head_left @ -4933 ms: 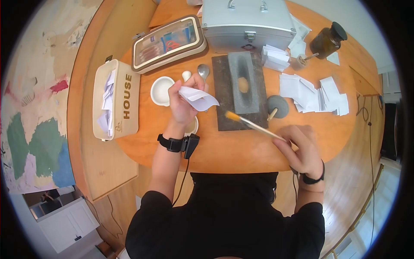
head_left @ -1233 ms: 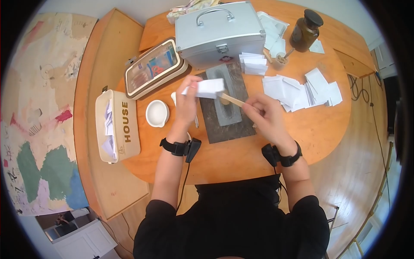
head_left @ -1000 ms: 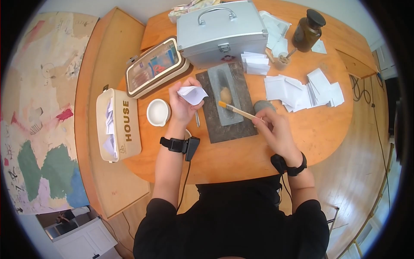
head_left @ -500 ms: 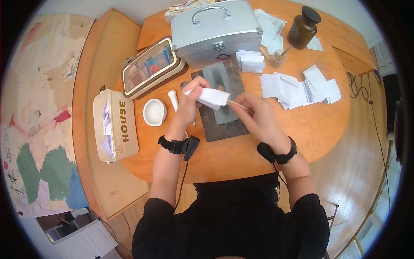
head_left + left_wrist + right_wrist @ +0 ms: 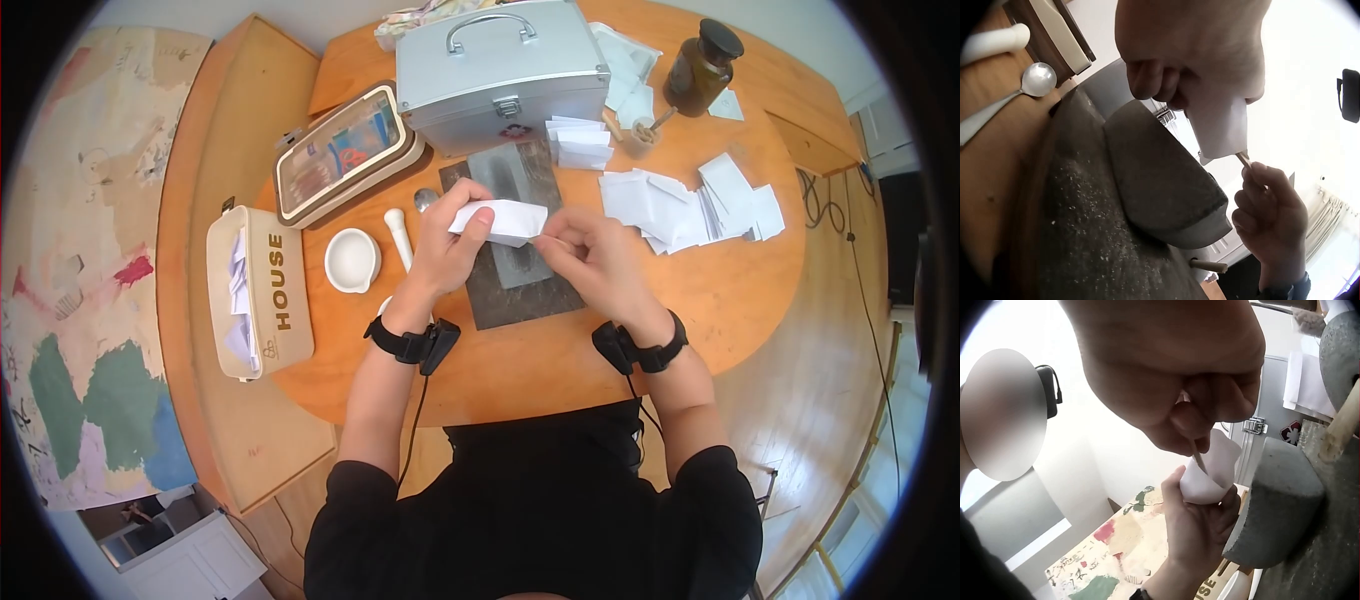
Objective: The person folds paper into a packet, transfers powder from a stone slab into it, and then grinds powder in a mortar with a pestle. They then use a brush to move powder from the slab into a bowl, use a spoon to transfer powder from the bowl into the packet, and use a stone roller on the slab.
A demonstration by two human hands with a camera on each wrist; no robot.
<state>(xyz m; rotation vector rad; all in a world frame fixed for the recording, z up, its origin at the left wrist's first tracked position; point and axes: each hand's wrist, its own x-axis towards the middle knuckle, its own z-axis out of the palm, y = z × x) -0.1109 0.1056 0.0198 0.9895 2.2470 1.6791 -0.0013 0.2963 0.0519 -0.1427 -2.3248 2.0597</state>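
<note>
My left hand (image 5: 448, 245) holds a white paper packet (image 5: 505, 220) above the grey stone trough (image 5: 525, 268), thumb on the near side. With thumb and fingertips, my right hand (image 5: 600, 265) pinches the thin wooden handle of a brush (image 5: 1199, 459). In the right wrist view the packet's mouth gapes, and the brush reaches into it, its bristles hidden by paper. The trough stands on a dark board (image 5: 490, 300) dusted with pale crumbs in the left wrist view. A round grey stone (image 5: 1341, 359) with a wooden handle (image 5: 1341, 428) lies beside the trough.
To the left are a white mortar (image 5: 353, 262), a pestle (image 5: 398, 235), a spoon (image 5: 425, 198) and a HOUSE bin (image 5: 290, 330) of papers. Behind stand a lidded box (image 5: 345, 160) and silver case (image 5: 500, 75). Paper packets (image 5: 690, 205) and a brown jar (image 5: 700, 75) are at right.
The brush, earlier out over the trough with its bristles showing, is now inside the packet's mouth. Both hands have come together over the trough, and the left has turned the packet towards the right hand.
</note>
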